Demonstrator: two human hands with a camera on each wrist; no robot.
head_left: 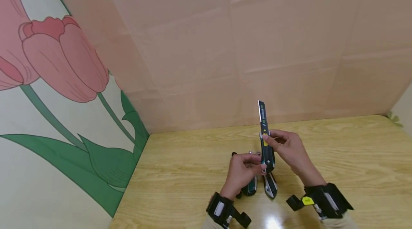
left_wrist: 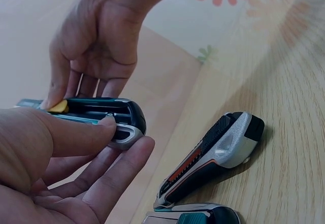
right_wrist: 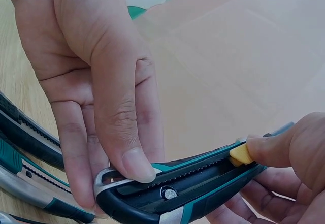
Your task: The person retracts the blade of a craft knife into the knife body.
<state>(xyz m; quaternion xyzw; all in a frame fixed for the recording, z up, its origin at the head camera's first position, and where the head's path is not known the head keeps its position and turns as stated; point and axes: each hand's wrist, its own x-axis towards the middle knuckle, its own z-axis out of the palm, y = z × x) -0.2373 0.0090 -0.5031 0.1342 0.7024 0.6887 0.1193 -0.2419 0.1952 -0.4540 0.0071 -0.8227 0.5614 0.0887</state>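
Both hands hold a black and teal utility knife (head_left: 266, 152) above the table, its long dark blade (head_left: 262, 113) extended and pointing away. My left hand (head_left: 239, 173) pinches the butt end, thumb on top and fingers beneath, as the left wrist view shows. Farther up the handle, my right hand (head_left: 291, 150) grips the knife with its thumb against the yellow slider (right_wrist: 240, 155). In the right wrist view the slider sits near the front of the slot, and a screw (right_wrist: 170, 193) shows near the butt.
More utility knives lie on the wooden table (head_left: 180, 172) below the hands: a silver and black one (left_wrist: 213, 158) and a teal one (left_wrist: 193, 217) beside it. A pinkish sheet (head_left: 209, 61) hangs behind the table. Left stands a wall with painted tulips (head_left: 64, 57).
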